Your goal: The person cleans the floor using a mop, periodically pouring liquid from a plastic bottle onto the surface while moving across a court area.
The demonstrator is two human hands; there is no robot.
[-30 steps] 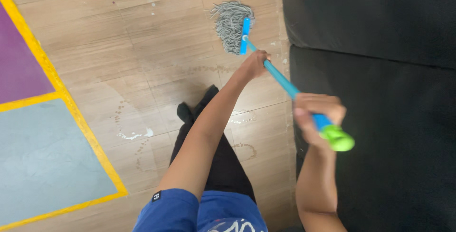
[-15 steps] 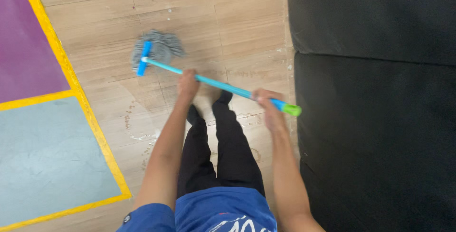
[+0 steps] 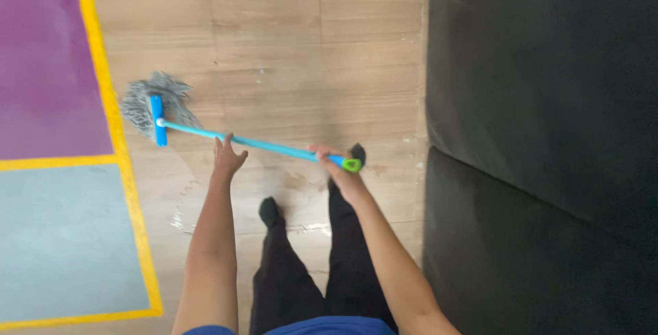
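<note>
while gripped, mop (image 3: pixel 159 117) by stripe (image 3: pixel 110 88)

Bare forearms, black trousers (image 3: pixel 295 273), black socks (image 3: pixel 269 208), blue shirt hem (image 3: pixel 329 326)
</note>
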